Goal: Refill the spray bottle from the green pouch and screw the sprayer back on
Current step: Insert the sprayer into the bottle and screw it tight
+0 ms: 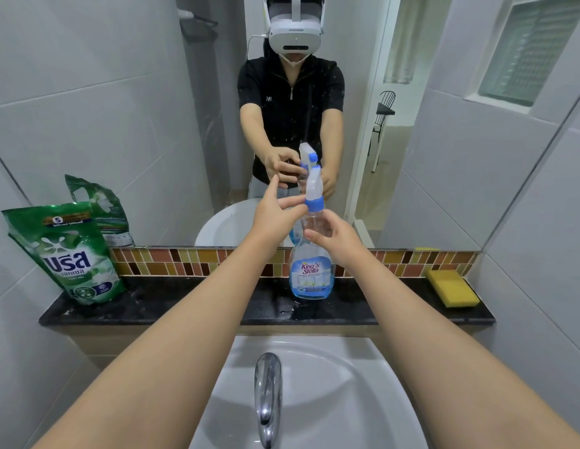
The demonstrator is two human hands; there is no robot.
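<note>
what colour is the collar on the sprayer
Blue, on a white sprayer atop the spray bottle; seen in the head view.

The neck of the spray bottle [309, 270] is covered by the right hand [337, 236], so the seating of the sprayer [314, 192] on its thread cannot be judged. The far side of the blue collar is hidden behind the left hand [275, 210]. The small print on the green pouch [71, 254] cannot be read. The tap [267, 396] is cut off by the near edge, as is the basin [347, 384]. Both forearms are cropped at the lower corners.
</note>
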